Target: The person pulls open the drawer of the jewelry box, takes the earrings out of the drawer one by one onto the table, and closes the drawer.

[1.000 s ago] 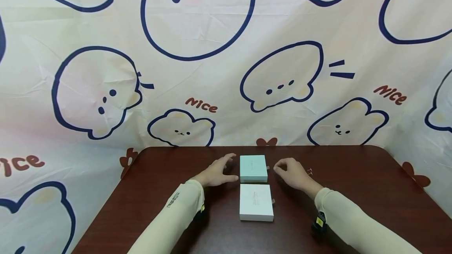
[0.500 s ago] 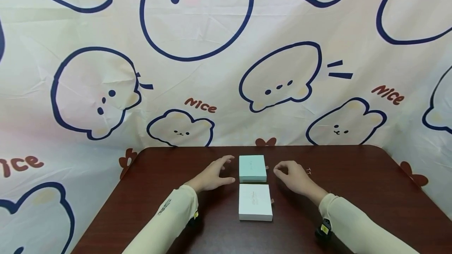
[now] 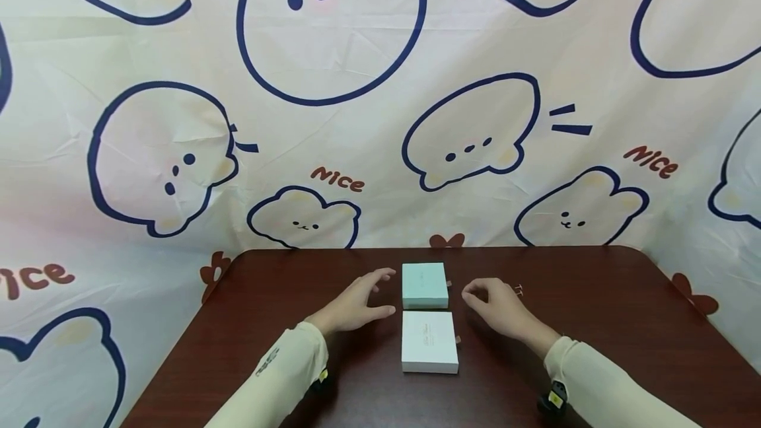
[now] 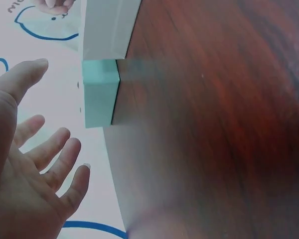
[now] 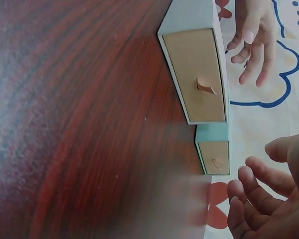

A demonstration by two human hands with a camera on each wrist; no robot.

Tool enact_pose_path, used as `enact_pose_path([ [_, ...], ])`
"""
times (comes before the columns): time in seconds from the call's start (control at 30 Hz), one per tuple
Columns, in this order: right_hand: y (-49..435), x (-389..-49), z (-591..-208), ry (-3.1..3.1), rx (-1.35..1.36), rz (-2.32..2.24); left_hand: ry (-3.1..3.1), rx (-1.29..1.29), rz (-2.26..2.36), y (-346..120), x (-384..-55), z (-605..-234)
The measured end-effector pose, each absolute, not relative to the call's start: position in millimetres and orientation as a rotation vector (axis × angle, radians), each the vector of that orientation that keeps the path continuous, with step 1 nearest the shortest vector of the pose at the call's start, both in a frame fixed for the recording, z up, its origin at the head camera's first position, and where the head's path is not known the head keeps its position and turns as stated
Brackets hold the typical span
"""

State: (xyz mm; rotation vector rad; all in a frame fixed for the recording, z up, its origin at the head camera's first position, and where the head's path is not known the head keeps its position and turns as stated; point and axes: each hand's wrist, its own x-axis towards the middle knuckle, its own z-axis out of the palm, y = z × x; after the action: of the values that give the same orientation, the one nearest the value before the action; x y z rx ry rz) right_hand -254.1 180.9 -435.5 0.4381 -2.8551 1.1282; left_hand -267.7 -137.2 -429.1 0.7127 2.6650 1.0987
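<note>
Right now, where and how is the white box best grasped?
Probably grip the white box by its left and right walls, left hand and right hand each from its own side: it lies flat, and the teal box close behind crowds its far wall. Keep clear of the tab jutting from the right-hand drawer front.

The head camera looks forward and down; closer, sideways-tilted wrist views share the mint box (image 4: 100, 97).
</note>
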Motion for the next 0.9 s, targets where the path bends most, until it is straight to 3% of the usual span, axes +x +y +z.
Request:
enact_pose_path([
  [0.9,180.3,-229.2,-436.6,-2.876,0.437,1.147,2.676,0.824,1.053,-133.0,-232.2,-429.6],
])
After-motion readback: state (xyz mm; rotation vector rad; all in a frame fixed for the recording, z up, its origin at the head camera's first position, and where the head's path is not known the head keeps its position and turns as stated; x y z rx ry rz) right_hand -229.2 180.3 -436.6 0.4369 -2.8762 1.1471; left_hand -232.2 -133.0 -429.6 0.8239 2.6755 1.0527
